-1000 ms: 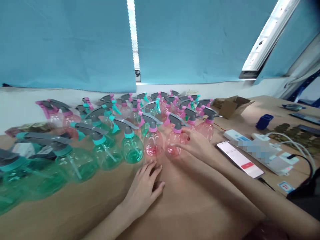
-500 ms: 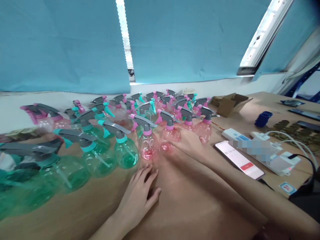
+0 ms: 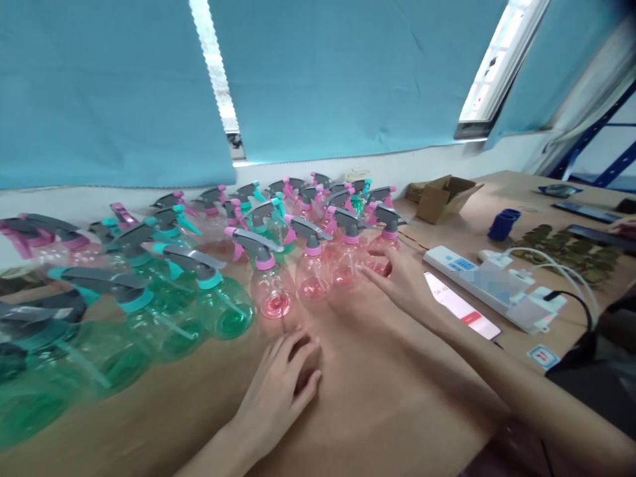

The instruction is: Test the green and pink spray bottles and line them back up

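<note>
My left hand (image 3: pixel 283 377) rests on the table (image 3: pixel 377 397) with its fingers apart and slightly bent, holding nothing. Just beyond its fingertips stands a pink spray bottle (image 3: pixel 274 291) with a grey and pink trigger head. My right hand (image 3: pixel 405 281) is curled round the body of the rightmost pink spray bottle (image 3: pixel 385 248) in the front row, partly covering it. Two more pink spray bottles stand between the hands, one (image 3: pixel 350 255) close to my right thumb. At the left are several green spray bottles (image 3: pixel 226 311) with grey and teal heads.
Behind the front row, more spray bottles crowd toward the wall. A power strip (image 3: pixel 477 278) with plugs and white cables lies right of my forearm, beside a lit phone (image 3: pixel 462 308). Farther off are an open cardboard box (image 3: pixel 442 202) and a dark blue object (image 3: pixel 503 225).
My right hand has let go of one pink bottle and moved right to the rightmost one. My left hand stays on the table. The camera view has shifted right.
</note>
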Motion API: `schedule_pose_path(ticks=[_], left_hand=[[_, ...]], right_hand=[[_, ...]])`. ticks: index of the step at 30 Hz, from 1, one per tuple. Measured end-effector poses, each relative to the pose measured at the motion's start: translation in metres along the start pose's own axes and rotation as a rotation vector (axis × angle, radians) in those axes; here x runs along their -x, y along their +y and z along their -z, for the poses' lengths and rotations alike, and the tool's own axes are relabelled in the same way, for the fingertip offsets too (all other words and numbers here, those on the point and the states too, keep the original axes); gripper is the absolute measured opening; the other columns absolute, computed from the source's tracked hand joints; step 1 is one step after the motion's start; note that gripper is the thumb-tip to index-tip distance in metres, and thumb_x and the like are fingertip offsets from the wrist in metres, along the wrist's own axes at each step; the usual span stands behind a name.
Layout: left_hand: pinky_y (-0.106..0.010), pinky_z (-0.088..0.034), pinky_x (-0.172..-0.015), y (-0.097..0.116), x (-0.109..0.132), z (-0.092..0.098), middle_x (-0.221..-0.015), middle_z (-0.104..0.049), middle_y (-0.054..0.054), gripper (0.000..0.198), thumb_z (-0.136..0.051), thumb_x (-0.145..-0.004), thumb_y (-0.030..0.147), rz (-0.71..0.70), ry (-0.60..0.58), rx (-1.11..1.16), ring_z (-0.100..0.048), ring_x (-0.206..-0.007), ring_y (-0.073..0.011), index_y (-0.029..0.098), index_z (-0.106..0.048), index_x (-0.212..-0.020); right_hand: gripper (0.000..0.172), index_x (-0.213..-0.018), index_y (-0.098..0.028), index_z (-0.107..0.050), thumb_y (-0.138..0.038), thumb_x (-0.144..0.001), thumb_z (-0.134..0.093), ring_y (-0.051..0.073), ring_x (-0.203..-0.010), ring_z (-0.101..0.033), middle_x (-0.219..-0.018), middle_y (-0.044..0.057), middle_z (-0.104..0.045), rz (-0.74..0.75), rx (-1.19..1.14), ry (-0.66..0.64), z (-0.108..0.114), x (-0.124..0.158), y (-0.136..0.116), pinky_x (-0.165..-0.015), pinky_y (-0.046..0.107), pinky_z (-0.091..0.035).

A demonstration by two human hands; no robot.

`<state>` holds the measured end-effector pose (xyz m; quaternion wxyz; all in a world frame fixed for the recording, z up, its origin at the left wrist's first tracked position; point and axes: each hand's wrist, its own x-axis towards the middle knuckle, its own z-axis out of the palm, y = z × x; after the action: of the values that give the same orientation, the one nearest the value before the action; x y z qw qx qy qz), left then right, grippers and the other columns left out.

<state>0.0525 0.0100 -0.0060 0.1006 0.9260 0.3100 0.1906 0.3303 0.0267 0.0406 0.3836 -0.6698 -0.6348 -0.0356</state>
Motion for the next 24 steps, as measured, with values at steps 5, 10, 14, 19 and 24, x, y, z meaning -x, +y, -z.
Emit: schedule_pose_path(ticks=[5,10,14,19,24], left_hand=[[-0.046,-0.042,-0.097,0.021,-0.017,-0.009,-0.127,-0.048,-0.009,0.034,-0.049,-0.088,0.017,-0.056,0.019,0.101,-0.046,-0.118,-0.027,0.022,-0.048,-0.122],[-0.043,-0.041,-0.099,0.035,-0.019,-0.009,-0.126,-0.049,-0.008,0.04,-0.05,-0.087,0.015,-0.048,0.016,0.158,-0.047,-0.118,-0.0247,0.023,-0.044,-0.125],[-0.042,-0.044,-0.096,0.039,-0.019,-0.005,-0.123,-0.051,-0.007,0.038,-0.048,-0.088,0.016,-0.002,0.026,0.197,-0.051,-0.115,-0.0239,0.024,-0.044,-0.124],[-0.044,-0.046,-0.093,0.04,-0.027,-0.006,-0.123,-0.051,-0.007,0.041,-0.048,-0.09,0.02,0.114,0.028,0.268,-0.054,-0.111,-0.0243,0.026,-0.038,-0.129],[-0.051,-0.038,-0.1,0.043,-0.045,-0.02,-0.134,-0.042,-0.01,0.056,-0.054,-0.087,0.025,0.189,0.135,0.369,-0.042,-0.125,-0.0277,0.026,-0.027,-0.136]], right_hand=[[0.057,-0.123,-0.013,-0.049,-0.052,-0.082,-0.05,0.031,-0.092,-0.064,-0.102,0.015,-0.068,-0.009,0.088,-0.083,-0.012,-0.016,-0.001,-0.073,0.038,-0.045],[0.062,-0.115,-0.007,-0.051,-0.058,-0.08,-0.049,0.035,-0.081,-0.066,-0.087,0.019,-0.069,-0.14,0.137,-0.19,-0.027,-0.034,-0.011,-0.063,0.036,-0.044],[0.064,-0.121,-0.009,-0.046,-0.058,-0.081,-0.047,0.035,-0.091,-0.065,-0.104,0.02,-0.066,-0.138,0.114,-0.181,-0.026,-0.034,-0.012,-0.069,0.038,-0.045],[0.068,-0.123,-0.013,-0.044,-0.064,-0.078,-0.046,0.038,-0.091,-0.064,-0.11,0.019,-0.063,-0.13,0.144,-0.125,-0.014,-0.008,-0.011,-0.071,0.045,-0.045],[0.056,-0.106,-0.023,-0.051,-0.069,-0.075,-0.047,0.027,-0.072,-0.064,-0.094,0.01,-0.065,-0.053,0.071,-0.124,0.011,0.034,-0.016,-0.054,0.035,-0.045]])
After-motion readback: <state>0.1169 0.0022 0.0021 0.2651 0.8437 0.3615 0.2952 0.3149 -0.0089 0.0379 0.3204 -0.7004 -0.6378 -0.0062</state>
